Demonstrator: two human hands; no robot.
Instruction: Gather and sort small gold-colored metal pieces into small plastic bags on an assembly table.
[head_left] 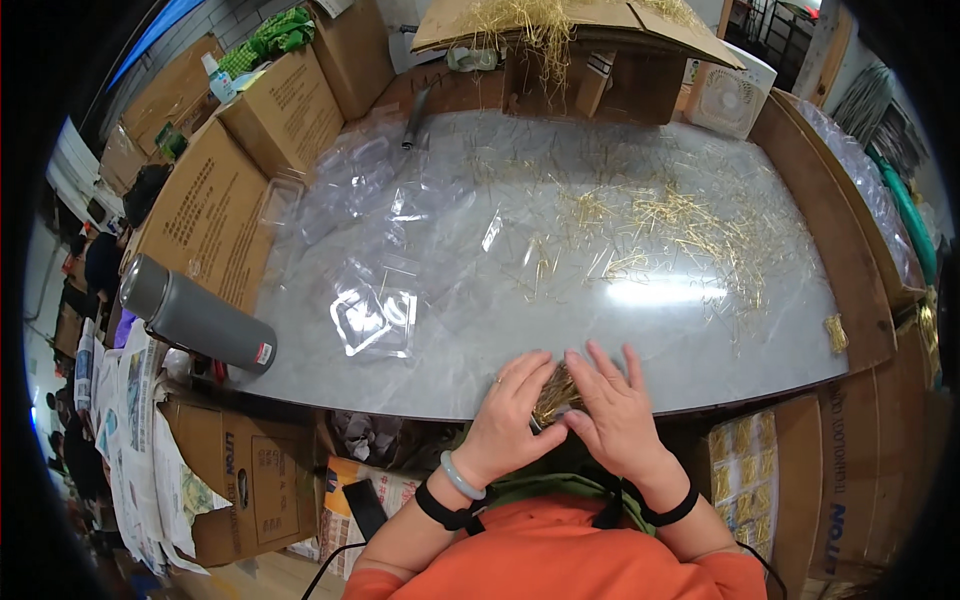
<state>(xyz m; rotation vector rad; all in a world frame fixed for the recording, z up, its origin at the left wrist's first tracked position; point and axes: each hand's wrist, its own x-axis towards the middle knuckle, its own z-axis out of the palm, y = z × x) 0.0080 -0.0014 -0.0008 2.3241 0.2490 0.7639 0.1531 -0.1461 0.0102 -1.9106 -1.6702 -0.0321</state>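
Bench [480, 335] with wire work in progress. The golden wire bundle [556, 393] lies at the near edge, between two bare hands. Left hand [510, 408]: fingers close together along the bundle's left side; whether they grip it cannot be told. Right hand [617, 412]: fingers fanned wide at its right side. The work appears partway: this portion is gathered, while loose golden wires [685, 222] remain strewn at far right. The small bundle [837, 333] at right and packed bundles [743, 470] at near right seem finished; clear plastic trays [375, 312] at left appear unused.
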